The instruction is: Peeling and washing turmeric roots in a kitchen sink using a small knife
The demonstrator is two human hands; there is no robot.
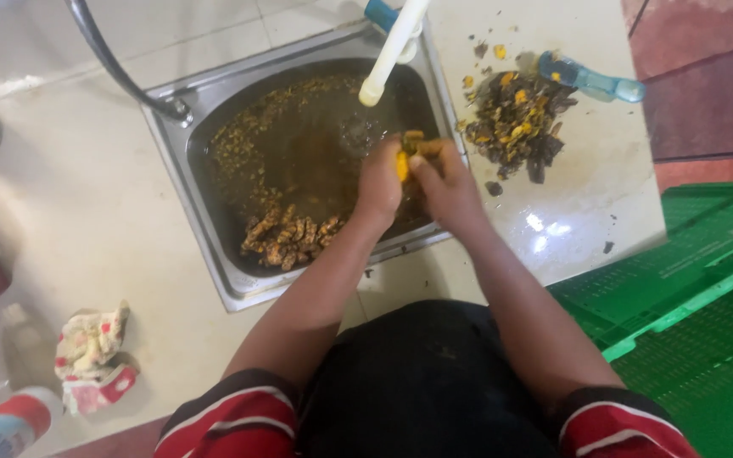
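Turmeric root (pixel 402 163), a bright yellow-orange piece, sits pinched between both hands over the right side of the sink (pixel 214 246), just under the white tap spout (pixel 392 53), seemingly so the running water falls right by it. Left hand (pixel 379 182) has its grip closed around the near end of the piece, while the right hand (pixel 447 187) curls its fingers over the far end, where a brownish, unpeeled part shows; the two hands touch each other around it. Below them the steel sink holds murky brown water, with fine peel scraps floating along its far and left edge and a heap of knobbly brown roots (pixel 290 237) lying at its near side, apparently soaking. To the right, on the pale bench (pixel 587 212), a pile of dark peelings (pixel 515 123) flecked with yellow lies close by the sink rim, and a blue-handled tool (pixel 591 80) rests at its far edge. A crumpled cloth (pixel 91 348) lies at near left.
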